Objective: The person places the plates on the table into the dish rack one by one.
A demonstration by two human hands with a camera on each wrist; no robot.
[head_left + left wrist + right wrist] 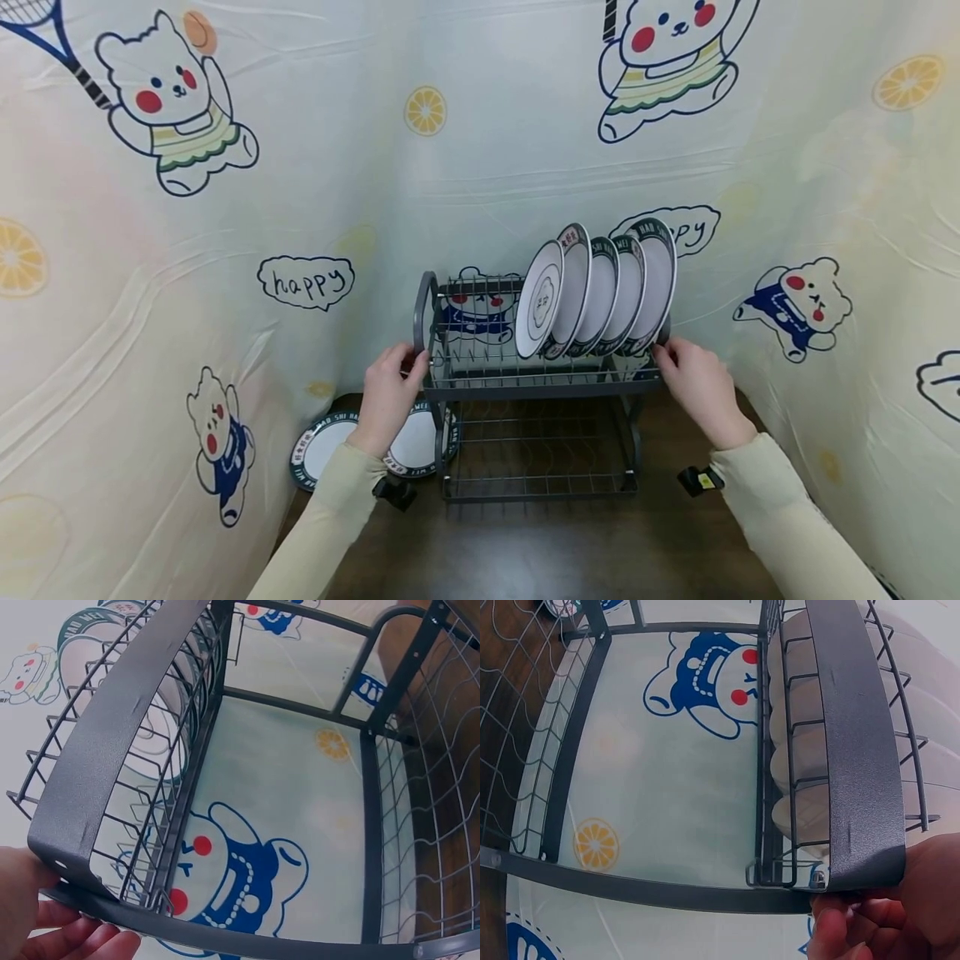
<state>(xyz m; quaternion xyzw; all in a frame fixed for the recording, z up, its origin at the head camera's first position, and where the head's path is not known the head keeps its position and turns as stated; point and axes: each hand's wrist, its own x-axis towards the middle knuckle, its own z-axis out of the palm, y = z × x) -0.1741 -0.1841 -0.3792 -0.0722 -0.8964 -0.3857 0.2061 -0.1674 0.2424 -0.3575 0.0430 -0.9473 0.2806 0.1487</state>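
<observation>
The dish rack [543, 390], at five o'clock from the head view's centre, is gripped at nine o'clock by the left hand [385, 398] and at three by the right hand [702, 385], probably for balance, its plates [601, 292] propped on edge.

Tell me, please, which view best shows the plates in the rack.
The head view: it shows all five plates side by side in the rack, the leftmost one's face plainly visible. The left wrist view shows some partly hidden by the rack; the right wrist view, only pale, partly blocked portions.
</observation>
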